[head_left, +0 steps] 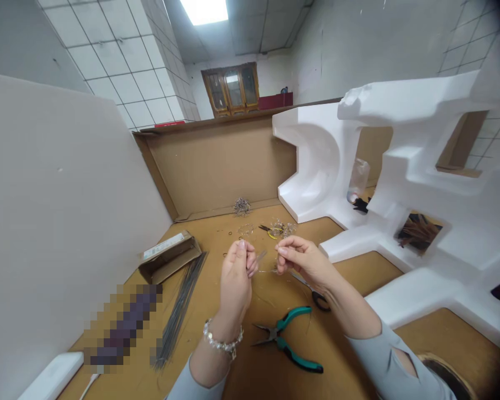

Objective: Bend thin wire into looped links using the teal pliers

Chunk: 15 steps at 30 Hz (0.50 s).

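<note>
My left hand (238, 269) is closed, thumb pressed on its curled fingers, above the brown work surface. A small translucent piece shows by its fingers, but what it grips is too small to name. My right hand (295, 256) pinches thumb and forefinger together a short way to the right; any thread or wire there is too fine to make out. Nearer me lie pliers with teal handles (294, 355), their jaws apart. Black-handled scissors (320, 300) are partly hidden under my right hand. Yellow-handled cutters (270, 232) lie beyond both hands, beside shiny clear pieces (288, 228).
On the left are a bundle of straight wires (182, 311), an open cardboard box (170, 256), a pixelated item (127, 328) and a white power strip (54, 378). White foam packing (316, 161) stands on the right. A tangled wire heap (241, 206) sits by the cardboard wall (220, 161).
</note>
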Available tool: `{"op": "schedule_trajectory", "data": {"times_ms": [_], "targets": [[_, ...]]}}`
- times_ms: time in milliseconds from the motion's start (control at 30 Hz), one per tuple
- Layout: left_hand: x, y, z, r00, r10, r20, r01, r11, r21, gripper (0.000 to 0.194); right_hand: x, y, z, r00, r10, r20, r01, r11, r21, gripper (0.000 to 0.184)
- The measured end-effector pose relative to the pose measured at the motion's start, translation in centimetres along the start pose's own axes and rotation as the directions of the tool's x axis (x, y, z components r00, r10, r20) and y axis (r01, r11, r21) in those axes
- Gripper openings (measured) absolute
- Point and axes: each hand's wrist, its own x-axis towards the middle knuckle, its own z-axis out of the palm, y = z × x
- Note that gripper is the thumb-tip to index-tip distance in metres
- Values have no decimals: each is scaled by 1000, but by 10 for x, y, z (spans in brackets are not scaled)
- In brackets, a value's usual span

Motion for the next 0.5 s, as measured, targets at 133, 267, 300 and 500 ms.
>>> {"op": "schedule_trajectory", "data": {"times_ms": [133, 267, 300, 500], "targets": [[1, -2, 1, 996, -92, -11, 92, 995, 37, 38, -2, -2, 3, 1000, 7, 24, -7, 1000, -19, 17], [0, 0, 1, 987, -153, 56, 148, 986, 72, 40, -5, -8, 4, 995, 30, 99, -31, 999, 14, 15], [-1, 0, 1, 986, -152, 70, 147, 986, 80, 40, -6, -10, 3, 993, 41, 112, -43, 999, 10, 14], [-3, -3, 2, 980, -173, 102, 159, 978, 136, 43, -8, -15, -2, 994, 72, 85, -66, 995, -72, 15]]}}
